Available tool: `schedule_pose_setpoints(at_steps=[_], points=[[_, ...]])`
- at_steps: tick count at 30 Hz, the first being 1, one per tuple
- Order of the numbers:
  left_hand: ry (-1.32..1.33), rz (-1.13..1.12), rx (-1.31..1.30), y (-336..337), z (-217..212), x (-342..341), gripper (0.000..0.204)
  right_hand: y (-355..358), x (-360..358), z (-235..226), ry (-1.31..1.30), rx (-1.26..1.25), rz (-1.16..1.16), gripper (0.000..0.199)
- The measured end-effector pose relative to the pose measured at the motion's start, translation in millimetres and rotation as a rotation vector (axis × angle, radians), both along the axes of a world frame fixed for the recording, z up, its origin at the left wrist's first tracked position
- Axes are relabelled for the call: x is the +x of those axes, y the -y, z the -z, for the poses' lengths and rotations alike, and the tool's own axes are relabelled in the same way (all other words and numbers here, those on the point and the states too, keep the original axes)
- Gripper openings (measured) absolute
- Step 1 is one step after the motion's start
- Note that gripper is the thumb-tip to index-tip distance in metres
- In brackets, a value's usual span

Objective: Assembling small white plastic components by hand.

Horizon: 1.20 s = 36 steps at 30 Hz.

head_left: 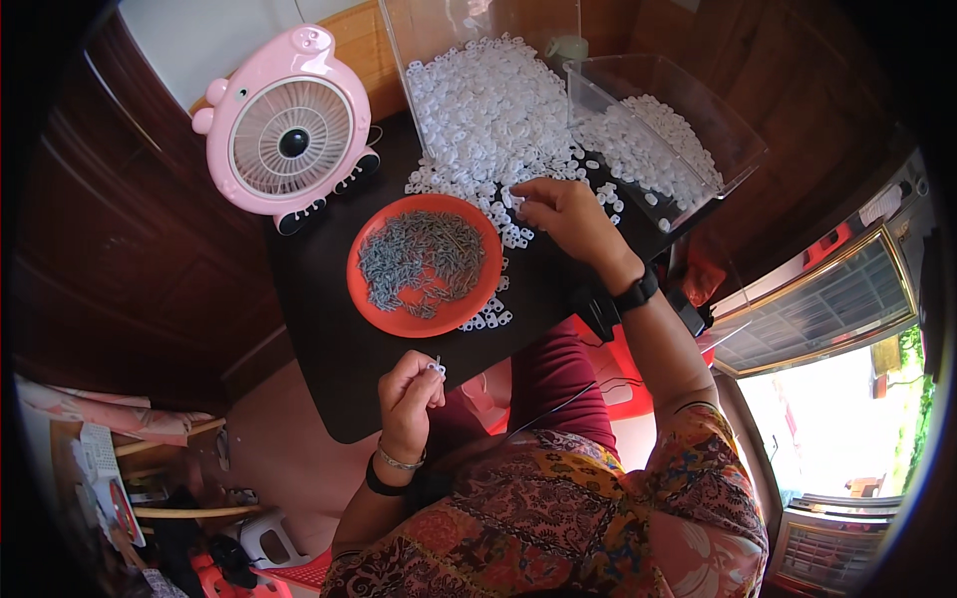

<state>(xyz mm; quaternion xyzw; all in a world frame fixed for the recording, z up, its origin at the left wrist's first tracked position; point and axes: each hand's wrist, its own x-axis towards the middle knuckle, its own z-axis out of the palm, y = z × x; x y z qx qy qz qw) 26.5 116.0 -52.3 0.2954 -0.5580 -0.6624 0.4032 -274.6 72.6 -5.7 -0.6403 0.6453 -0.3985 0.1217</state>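
The left hand [409, 391] is hovering over the near edge of the black table [329, 339], its fingers curled nearly closed and pinching 1 small white plastic piece [436, 368] at the fingertips. The right hand [560, 211] is reaching forward into the loose heap of white plastic pieces [488, 120], fingers bent and closing on the nearest ones at the heap's near edge; whether it is actually gripping any is too small to tell. These pieces are looking very light, stiff and smooth, so they are likely sliding and scattering easily under a careless touch, and each one is best taken by its rim between thumb and forefinger, as the left hand is doing. The heap is spilling from a clear tilted bin [439, 40] at the far side of the table, directly ahead of the right hand and well apart from the left. An orange plate [374, 299] holding thin grey pins [419, 257] is sitting between the 2 hands, just beside the heap's stray pieces. A 2nd clear container [733, 135] with more white pieces is standing to the right of the heap, and a pink fan [284, 125] is standing at the far left.
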Motion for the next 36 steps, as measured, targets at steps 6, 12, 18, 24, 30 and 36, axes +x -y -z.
schedule_pose_setpoints(at_steps=[6, 12, 18, 24, 30, 36], points=[[-0.010, -0.008, 0.032, 0.1, -9.3, -2.3, 0.013, -56.2, 56.3, -2.2, 0.872, 0.251, -0.327, 0.024], [-0.016, 0.011, 0.000, -1.2, -23.4, -8.9, 0.013, -76.2, 85.0, 20.0, 1.211, 0.270, -0.447, 0.019], [-0.070, 0.036, 0.021, -5.2, -24.2, -16.4, 0.015, -82.1, 102.5, 35.4, 1.114, 0.168, -0.430, 0.020], [-0.267, 0.100, 0.162, -2.5, -12.8, -18.4, 0.014, -91.6, 111.1, 23.7, 0.752, 0.129, -0.524, 0.021], [-0.328, 0.155, 0.269, -3.8, -8.8, -19.3, 0.016, -87.7, 109.3, 39.8, 0.928, 0.201, -0.547, 0.018], [-0.267, 0.149, 0.189, -3.7, -8.6, -21.0, 0.017, -90.4, 113.3, 37.7, 1.036, 0.192, -0.424, 0.009]])
